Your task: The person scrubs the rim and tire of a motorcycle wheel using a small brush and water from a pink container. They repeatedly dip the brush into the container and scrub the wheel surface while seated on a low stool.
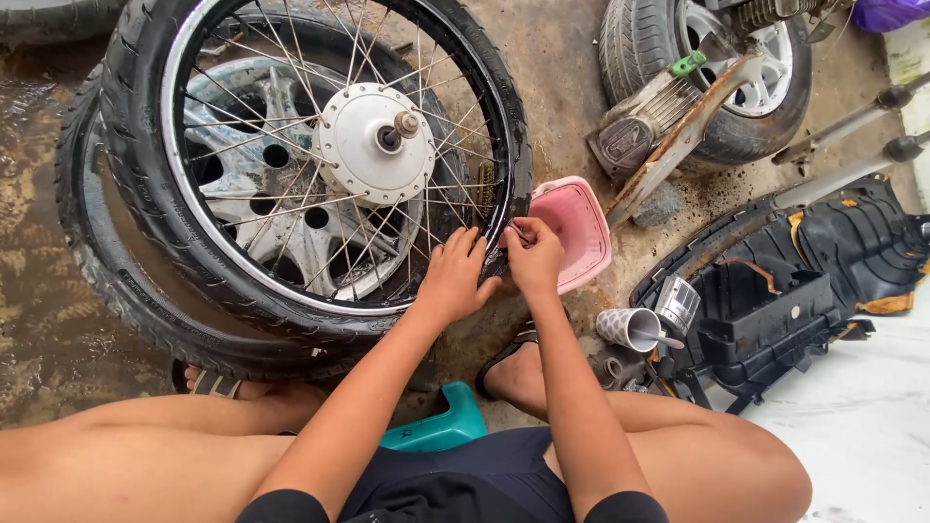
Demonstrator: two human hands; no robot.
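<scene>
Presently both hands work the spoked wheel [320,165] at its lower right rim: left hand [453,281] curled over the tyre [145,145], right hand [533,254] pinching a small fitting, so the next move likely calls for steady fingertip control.

spoked wheel [320,165] cut off at top edge; car tyre [116,281] under it mostly hidden; right hand [533,257] fingertips hidden against the rim, whatever they pinch too small to tell; teal stool [441,426] largely covered by legs; purple thing [886,12] cropped at top corner

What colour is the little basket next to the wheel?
The basket is pink, seen best in the head view, right beside the right hand.
</scene>
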